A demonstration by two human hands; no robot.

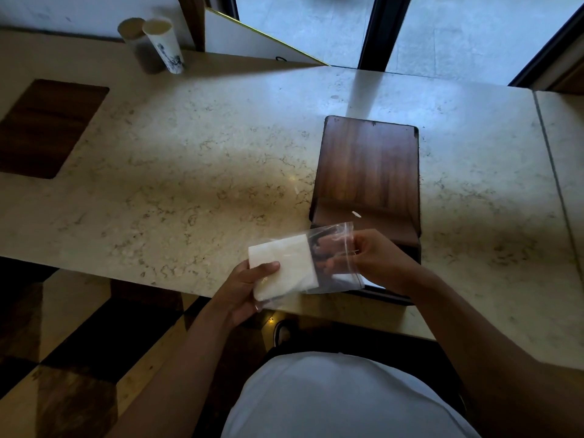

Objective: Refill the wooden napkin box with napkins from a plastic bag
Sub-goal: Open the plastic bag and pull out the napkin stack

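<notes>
Both hands are up over the near edge of the marble table (196, 159): the left hand (245, 287) grips the clear plastic bag (331, 248) with its thumb pressed on the white napkins (281, 267) inside. The right hand (369, 257) has its fingers (328, 245) pushed into the bag's open mouth, closing toward the stack. Just behind them, the wooden napkin box (368, 172) sits on the table with its lid flipped open.

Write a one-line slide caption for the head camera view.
Left hand holds a clear plastic bag of white napkins while the right hand reaches into it, above the open wooden napkin box.
</notes>
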